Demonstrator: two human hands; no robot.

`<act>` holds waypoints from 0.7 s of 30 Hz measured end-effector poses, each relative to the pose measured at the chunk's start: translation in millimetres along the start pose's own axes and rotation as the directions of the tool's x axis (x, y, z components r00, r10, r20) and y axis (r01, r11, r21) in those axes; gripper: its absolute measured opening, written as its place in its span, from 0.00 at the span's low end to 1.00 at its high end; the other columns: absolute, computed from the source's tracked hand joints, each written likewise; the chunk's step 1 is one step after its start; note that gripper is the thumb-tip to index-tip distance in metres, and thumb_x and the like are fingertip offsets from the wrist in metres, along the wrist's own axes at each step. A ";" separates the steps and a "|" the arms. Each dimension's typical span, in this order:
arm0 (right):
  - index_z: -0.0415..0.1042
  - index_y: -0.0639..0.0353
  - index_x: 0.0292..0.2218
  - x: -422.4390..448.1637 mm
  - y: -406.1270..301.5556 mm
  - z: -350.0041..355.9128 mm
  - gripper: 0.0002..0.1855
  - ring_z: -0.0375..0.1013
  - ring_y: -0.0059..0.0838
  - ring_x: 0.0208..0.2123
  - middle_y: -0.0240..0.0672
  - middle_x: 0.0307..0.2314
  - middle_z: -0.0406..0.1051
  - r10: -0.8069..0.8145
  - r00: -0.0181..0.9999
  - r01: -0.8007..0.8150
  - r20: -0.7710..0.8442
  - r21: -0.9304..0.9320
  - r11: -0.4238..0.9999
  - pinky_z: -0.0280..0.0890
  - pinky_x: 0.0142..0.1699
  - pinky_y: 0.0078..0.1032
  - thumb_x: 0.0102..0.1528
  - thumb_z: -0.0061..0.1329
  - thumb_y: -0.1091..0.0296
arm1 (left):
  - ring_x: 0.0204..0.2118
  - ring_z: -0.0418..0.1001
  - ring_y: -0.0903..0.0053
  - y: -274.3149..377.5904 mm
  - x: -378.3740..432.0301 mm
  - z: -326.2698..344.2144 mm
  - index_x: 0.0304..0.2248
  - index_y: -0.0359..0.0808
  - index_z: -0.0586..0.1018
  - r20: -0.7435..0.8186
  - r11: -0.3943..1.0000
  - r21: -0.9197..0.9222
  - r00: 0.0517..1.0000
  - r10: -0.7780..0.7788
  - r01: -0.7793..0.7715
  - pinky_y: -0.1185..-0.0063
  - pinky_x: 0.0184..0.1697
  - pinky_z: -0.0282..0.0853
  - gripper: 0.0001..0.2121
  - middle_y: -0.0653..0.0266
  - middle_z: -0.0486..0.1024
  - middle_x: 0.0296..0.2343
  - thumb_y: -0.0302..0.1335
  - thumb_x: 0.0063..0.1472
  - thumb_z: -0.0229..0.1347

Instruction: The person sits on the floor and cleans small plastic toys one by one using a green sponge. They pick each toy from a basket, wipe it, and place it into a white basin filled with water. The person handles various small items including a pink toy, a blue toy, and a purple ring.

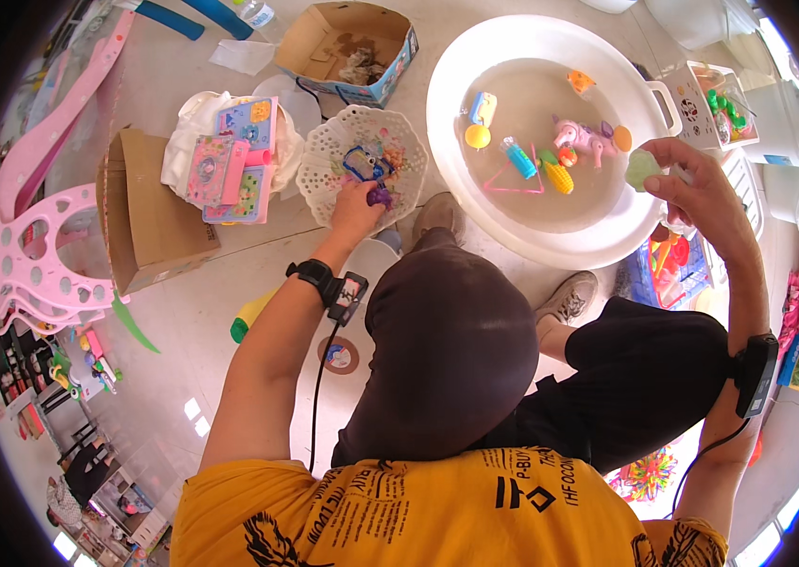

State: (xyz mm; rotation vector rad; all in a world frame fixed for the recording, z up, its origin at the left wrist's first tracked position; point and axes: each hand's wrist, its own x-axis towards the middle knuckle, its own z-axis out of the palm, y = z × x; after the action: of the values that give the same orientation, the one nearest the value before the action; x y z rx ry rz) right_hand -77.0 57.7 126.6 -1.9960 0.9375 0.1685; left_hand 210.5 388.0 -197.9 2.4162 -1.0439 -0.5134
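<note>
My left hand point(353, 209) reaches into a white perforated plastic basket point(314, 186) with a printed pattern on its bottom. Its fingers are closed on a small purple toy point(378, 197), beside a blue toy point(364, 163) lying in the basket. At the right rim of a large white tub point(452, 135), my right hand point(700, 184) holds a pale green toy piece point(644, 170) between thumb and fingers. Something white shows among those fingers, too unclear to name. In the tub's water lie a toy corn cob point(558, 178), a pink animal toy point(587, 136) and a blue toy bottle point(518, 157).
Behind the basket stands an open cardboard box point(314, 57) with crumpled wrapping inside. Pink and blue toy cases point(215, 170) are piled at left, next to another cardboard box point(151, 227). A blue basket of toys point(676, 266) stands right, below a crate point(690, 106).
</note>
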 end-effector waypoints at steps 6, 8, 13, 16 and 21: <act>0.72 0.64 0.45 -0.9 -1.4 1.2 0.19 0.62 0.13 0.17 0.28 0.32 0.74 -0.010 0.999 0.012 -0.032 0.045 0.999 0.61 0.25 0.14 0.53 0.55 0.66 | 0.45 0.69 0.57 11.3 -3.8 -3.7 0.45 0.39 0.74 0.065 0.993 0.112 0.997 -0.036 0.029 0.64 0.49 0.67 0.22 0.56 0.68 0.42 0.33 0.48 0.60; 0.73 0.63 0.45 -0.8 -1.4 0.2 0.19 0.62 0.13 0.18 0.27 0.32 0.74 -0.037 0.999 0.037 -0.026 0.031 0.999 0.61 0.25 0.13 0.53 0.55 0.66 | 0.40 0.72 0.62 11.0 -2.9 -11.3 0.42 0.38 0.75 0.032 0.992 0.102 0.997 -0.070 0.067 0.68 0.44 0.70 0.19 0.58 0.72 0.37 0.35 0.50 0.60; 0.71 0.62 0.46 -2.3 -0.9 -1.3 0.19 0.63 0.12 0.19 0.29 0.34 0.72 -0.003 1.000 0.003 -0.015 0.004 1.000 0.60 0.24 0.12 0.52 0.52 0.69 | 0.33 0.77 0.72 28.3 -0.5 -51.1 0.41 0.36 0.76 0.231 0.727 -0.503 0.883 -0.408 0.468 0.75 0.36 0.73 0.20 0.62 0.77 0.31 0.44 0.59 0.56; 0.71 0.62 0.46 -2.7 -1.6 -0.5 0.19 0.63 0.12 0.19 0.29 0.34 0.72 -0.002 1.000 0.002 -0.013 0.010 1.000 0.60 0.24 0.12 0.52 0.52 0.69 | 0.31 0.77 0.77 65.5 0.2 -83.5 0.41 0.33 0.76 0.402 0.477 -0.723 0.865 -0.299 0.500 0.80 0.34 0.73 0.22 0.63 0.78 0.30 0.47 0.62 0.54; 0.71 0.62 0.46 -3.9 -2.1 -2.1 0.19 0.62 0.11 0.19 0.28 0.34 0.72 -0.021 1.000 0.021 -0.008 -0.006 1.000 0.59 0.23 0.13 0.52 0.52 0.68 | 0.36 0.77 0.79 109.5 16.0 -105.5 0.47 0.35 0.75 0.391 0.331 -0.891 0.895 0.216 0.310 0.83 0.34 0.72 0.21 0.61 0.77 0.37 0.44 0.66 0.48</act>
State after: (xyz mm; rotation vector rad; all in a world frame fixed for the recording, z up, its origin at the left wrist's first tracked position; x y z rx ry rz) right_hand -78.8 58.8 131.1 -2.0129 0.9218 0.1522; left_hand 210.0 336.5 -53.9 1.2192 -0.4996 -1.3284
